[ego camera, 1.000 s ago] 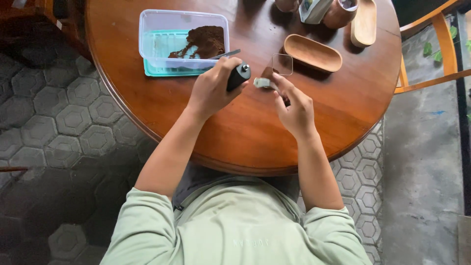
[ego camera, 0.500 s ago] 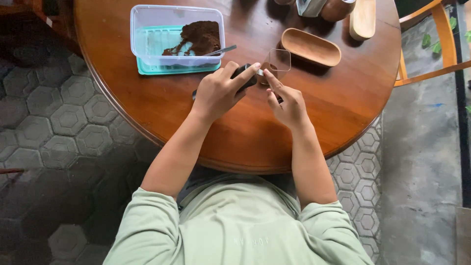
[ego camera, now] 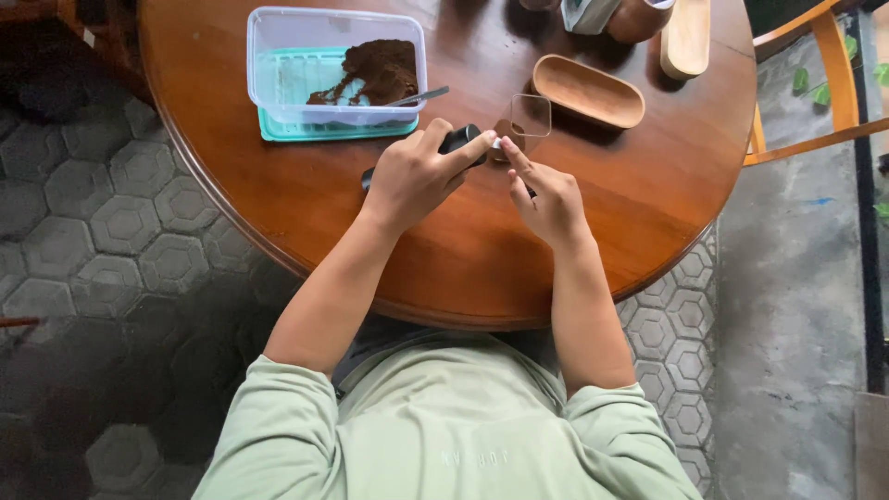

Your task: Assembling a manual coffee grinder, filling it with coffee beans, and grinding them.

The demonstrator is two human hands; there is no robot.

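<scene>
Clear tub (ego camera: 278, 65) holds brown powder (ego camera: 375, 69) and a spoon (ego camera: 417, 95)

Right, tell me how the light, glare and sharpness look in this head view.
Head view: soft, even daylight, with faint glare on the round wooden table; the left hand and right hand cast only weak shadows; the black cylinder and the clear container of brown powder look sharp; the tiled floor at left falls dark; no obvious motion blur.
</scene>
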